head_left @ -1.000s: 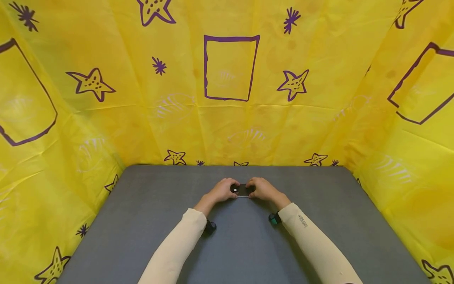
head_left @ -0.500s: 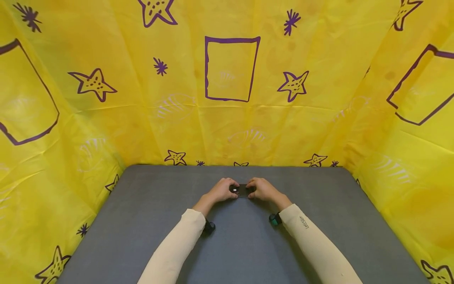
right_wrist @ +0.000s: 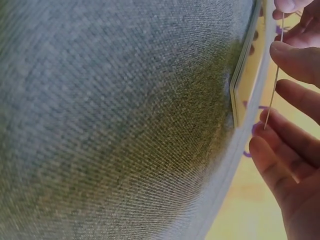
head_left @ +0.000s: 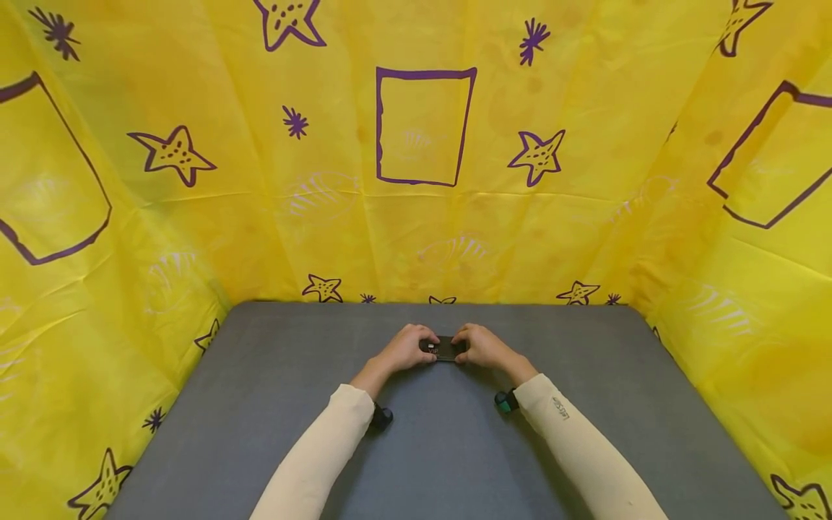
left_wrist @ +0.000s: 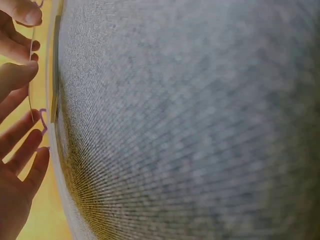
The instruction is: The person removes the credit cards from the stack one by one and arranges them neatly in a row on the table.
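A thin black card (head_left: pixel 447 349) with the letters VIP and a small pale square on its left part is held up between both hands, over the far half of the table. My left hand (head_left: pixel 407 348) pinches its left end between thumb and fingers. On the right end, my right hand (head_left: pixel 484 347) has the same kind of pinch. From the left wrist the card (left_wrist: pixel 31 95) shows edge-on as a thin line. The right wrist view also catches the card (right_wrist: pixel 274 82) from its edge, with the thumb (right_wrist: pixel 295 59) on one side and fingers on the other.
A grey cloth-covered table (head_left: pixel 442 448) spreads beneath the arms. Behind it and at both sides hangs a yellow curtain (head_left: pixel 416 245) with purple starfish and frame drawings. Each wrist wears a dark camera band (head_left: pixel 382 417).
The card has tilted slightly, so its pale near edge shows less and the VIP letters read more clearly. Both hands stay in nearly the same place.
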Action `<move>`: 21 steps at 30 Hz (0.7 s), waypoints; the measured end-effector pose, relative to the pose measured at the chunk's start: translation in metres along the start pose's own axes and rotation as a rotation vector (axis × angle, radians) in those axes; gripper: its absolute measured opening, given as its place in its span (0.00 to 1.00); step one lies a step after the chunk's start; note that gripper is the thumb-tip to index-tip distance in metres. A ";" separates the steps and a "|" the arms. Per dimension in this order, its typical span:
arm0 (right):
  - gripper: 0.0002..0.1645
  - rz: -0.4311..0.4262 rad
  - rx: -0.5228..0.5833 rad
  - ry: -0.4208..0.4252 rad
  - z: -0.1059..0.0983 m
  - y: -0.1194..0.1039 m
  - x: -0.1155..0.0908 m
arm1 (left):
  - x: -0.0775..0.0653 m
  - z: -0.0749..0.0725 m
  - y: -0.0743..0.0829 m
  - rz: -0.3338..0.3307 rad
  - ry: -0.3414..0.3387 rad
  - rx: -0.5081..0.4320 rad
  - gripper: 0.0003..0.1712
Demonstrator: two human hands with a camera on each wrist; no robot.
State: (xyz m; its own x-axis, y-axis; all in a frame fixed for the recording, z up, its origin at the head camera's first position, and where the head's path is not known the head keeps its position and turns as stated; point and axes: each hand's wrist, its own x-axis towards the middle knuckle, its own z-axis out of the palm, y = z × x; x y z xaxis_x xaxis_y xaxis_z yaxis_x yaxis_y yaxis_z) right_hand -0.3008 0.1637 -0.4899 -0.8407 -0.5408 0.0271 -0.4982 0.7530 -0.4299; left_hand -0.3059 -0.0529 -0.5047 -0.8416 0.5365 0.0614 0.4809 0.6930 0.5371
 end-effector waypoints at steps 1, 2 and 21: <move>0.19 0.001 -0.002 -0.003 0.000 0.000 -0.001 | -0.001 0.000 0.000 0.005 0.004 0.000 0.18; 0.19 -0.003 -0.005 -0.005 0.000 0.000 -0.001 | -0.001 0.000 0.001 0.009 0.006 0.000 0.18; 0.20 -0.057 -0.013 0.042 0.001 -0.012 -0.011 | -0.017 -0.008 -0.001 0.000 0.060 0.008 0.13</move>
State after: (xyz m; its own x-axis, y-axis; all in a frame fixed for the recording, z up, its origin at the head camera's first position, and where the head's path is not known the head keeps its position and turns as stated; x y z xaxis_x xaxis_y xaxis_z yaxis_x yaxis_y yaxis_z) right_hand -0.2850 0.1604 -0.4861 -0.8187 -0.5671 0.0897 -0.5485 0.7262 -0.4144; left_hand -0.2937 -0.0666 -0.4993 -0.8545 0.5073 0.1118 0.4830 0.6967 0.5304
